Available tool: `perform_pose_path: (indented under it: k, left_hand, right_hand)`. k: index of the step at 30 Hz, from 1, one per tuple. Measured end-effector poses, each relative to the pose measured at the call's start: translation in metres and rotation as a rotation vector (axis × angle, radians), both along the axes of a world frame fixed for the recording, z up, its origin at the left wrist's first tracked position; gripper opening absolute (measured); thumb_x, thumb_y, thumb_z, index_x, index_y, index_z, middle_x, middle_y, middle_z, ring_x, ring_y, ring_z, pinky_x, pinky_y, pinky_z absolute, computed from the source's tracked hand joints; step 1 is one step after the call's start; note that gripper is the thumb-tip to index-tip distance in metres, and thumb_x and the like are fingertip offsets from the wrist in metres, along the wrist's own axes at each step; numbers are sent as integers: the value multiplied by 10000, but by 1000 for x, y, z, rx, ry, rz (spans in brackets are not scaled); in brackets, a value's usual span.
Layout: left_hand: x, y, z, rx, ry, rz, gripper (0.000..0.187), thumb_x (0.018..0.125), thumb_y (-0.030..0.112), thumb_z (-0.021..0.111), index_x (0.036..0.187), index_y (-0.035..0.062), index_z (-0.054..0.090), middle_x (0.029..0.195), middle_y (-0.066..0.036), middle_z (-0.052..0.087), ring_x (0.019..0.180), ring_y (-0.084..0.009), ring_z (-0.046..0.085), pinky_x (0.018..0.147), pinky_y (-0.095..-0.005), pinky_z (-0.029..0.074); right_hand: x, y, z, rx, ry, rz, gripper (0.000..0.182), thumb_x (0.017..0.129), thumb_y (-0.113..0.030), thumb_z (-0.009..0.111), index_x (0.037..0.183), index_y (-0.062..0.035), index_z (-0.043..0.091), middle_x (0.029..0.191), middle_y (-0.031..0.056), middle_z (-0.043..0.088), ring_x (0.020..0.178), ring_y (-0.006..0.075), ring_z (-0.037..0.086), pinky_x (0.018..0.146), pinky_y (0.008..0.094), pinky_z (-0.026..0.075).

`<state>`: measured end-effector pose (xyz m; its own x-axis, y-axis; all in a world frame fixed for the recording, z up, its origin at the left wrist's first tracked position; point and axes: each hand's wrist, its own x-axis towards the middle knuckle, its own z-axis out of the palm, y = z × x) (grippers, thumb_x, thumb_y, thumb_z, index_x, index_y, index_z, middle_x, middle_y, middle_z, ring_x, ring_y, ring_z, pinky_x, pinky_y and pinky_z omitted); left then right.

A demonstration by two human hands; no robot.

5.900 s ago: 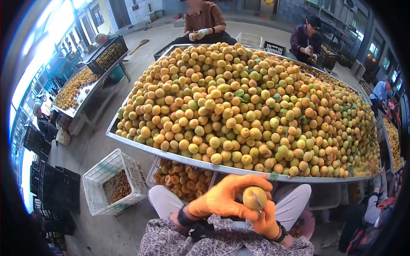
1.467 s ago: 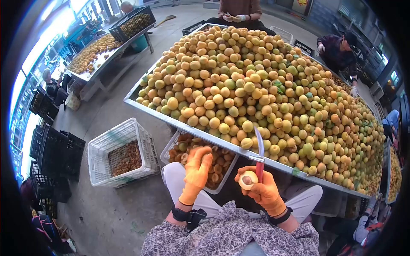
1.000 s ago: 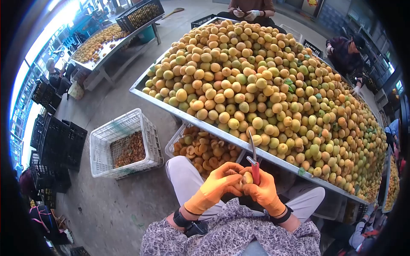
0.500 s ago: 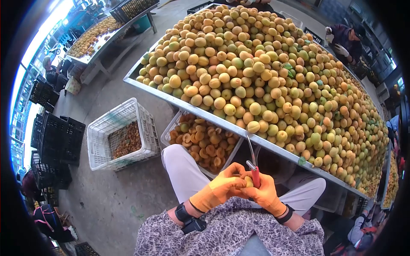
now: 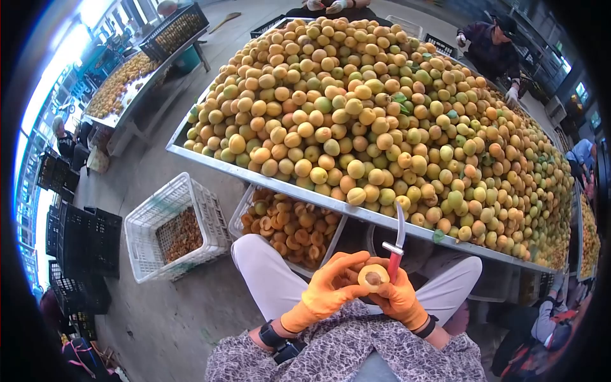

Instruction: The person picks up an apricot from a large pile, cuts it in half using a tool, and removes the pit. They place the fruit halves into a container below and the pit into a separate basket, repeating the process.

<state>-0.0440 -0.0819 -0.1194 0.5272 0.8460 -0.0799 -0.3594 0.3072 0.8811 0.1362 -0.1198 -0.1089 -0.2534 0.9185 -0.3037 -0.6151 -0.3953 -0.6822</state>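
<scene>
A cut apricot half (image 5: 373,277) faces up between my hands, its brown pit showing in the pale flesh. My left hand (image 5: 330,290), in an orange glove, pinches its left edge with the fingers curled. On the other side, my right hand (image 5: 400,298), gloved alike, grips the red handle of a knife (image 5: 394,262) and supports the fruit. The hooked blade points up and away from me, near the table edge. Whether a second half sits behind the left fingers is hidden.
A metal-edged table (image 5: 254,177) bears a large heap of apricots (image 5: 331,121). Below its edge, a white crate (image 5: 237,216) holds apricot halves (image 5: 296,226). Left of it, another white crate (image 5: 137,245) contains brown pits (image 5: 181,235). Black crates (image 5: 89,242) stand farther left; a co-worker (image 5: 493,48) is across the table.
The apricot has come apart, and a cut face with the pit now shows. My hands have turned slightly, and the knife has shifted right with its blade more upright. The view has shifted a little.
</scene>
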Motion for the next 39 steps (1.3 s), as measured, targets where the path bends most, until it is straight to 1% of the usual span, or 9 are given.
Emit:
perform_pose_path:
  k: [9, 19, 22, 26, 33, 35, 37, 38, 39]
  left_hand:
    - [5, 9, 2, 613, 234, 78, 571, 966, 415, 516, 1342, -13, 489, 1267, -179, 508, 1087, -302, 550, 940, -388, 438]
    - [11, 10, 16, 266, -47, -1, 559, 958, 329, 572, 1368, -10, 401, 1118, -129, 564, 993, -195, 534, 919, -334, 431]
    - [18, 11, 35, 66, -30, 167, 586, 902, 492, 567, 1227, 11, 484, 840, -81, 532, 719, -161, 490, 614, -263, 381]
    - [10, 16, 30, -322, -103, 32, 544, 914, 530, 432, 1079, 24, 547, 818, -93, 534, 600, -160, 464, 496, -251, 330]
    - [13, 12, 14, -587, -391, -101, 303, 924, 265, 415, 1004, 9, 555, 979, -108, 617, 731, -172, 563, 579, -229, 409]
    - [9, 6, 3, -651, -459, -132, 295, 920, 253, 460, 1005, -9, 565, 1012, -109, 632, 779, -177, 591, 617, -236, 446]
    - [6, -3, -4, -275, 140, -54, 285, 916, 272, 536, 1006, 7, 586, 962, -93, 644, 777, -165, 603, 635, -257, 469]
    - [7, 2, -2, -835, -160, -28, 336, 925, 353, 578, 1031, 35, 605, 885, -66, 640, 741, -151, 603, 630, -267, 481]
    - [8, 1, -3, -844, -161, -22, 336, 925, 353, 578, 1031, 35, 605, 885, -66, 640, 741, -151, 603, 630, -267, 481]
  right_hand:
    - [-14, -2, 10, -137, -84, -35, 375, 862, -76, 653, 1209, 13, 544, 729, 35, 556, 503, 72, 474, 402, 201, 314]
    - [-25, 3, 26, -216, -28, -43, 264, 841, -96, 727, 1058, 16, 625, 739, 18, 612, 531, 56, 489, 444, 190, 350]
    - [-21, -2, 21, 52, -445, -219, 255, 825, -68, 742, 1034, 26, 631, 737, 9, 616, 564, 35, 479, 493, 189, 366]
    - [-10, 5, 24, 248, -574, -281, 367, 777, -3, 772, 1110, 17, 620, 759, 17, 647, 618, 39, 521, 547, 192, 407]
    - [-13, 6, 16, 166, -430, -139, 540, 724, -10, 815, 1211, 16, 581, 830, 20, 654, 681, 59, 577, 650, 216, 503]
    - [-4, 2, 6, 379, -763, -72, 557, 684, -39, 849, 1184, 1, 606, 824, 21, 656, 705, 56, 581, 649, 230, 503]
    - [1, 0, 8, 415, -809, -24, 559, 667, -59, 863, 1167, -7, 617, 815, 23, 653, 713, 55, 577, 648, 235, 501]
    - [3, -1, 9, 460, -856, 4, 562, 650, -80, 877, 1150, -15, 629, 806, 24, 651, 720, 53, 573, 648, 241, 499]
    - [3, -2, 7, 454, -852, 13, 562, 650, -80, 877, 1150, -15, 629, 806, 24, 651, 720, 53, 573, 648, 241, 499]
